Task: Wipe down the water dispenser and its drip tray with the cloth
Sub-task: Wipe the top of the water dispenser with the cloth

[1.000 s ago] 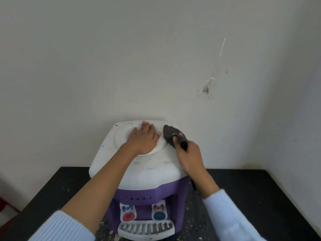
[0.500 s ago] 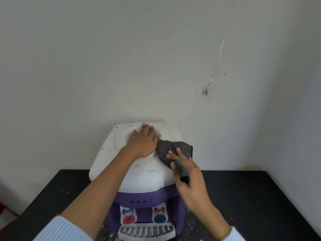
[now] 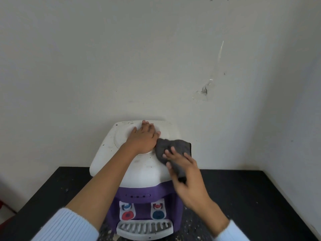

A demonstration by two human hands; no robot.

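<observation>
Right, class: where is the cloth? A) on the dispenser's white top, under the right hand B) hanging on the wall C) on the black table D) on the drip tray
A: the right hand holds the grey cloth against the top of the dispenser.

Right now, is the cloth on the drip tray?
No: the right hand holds the cloth on the dispenser's white top, above the drip tray.
</observation>
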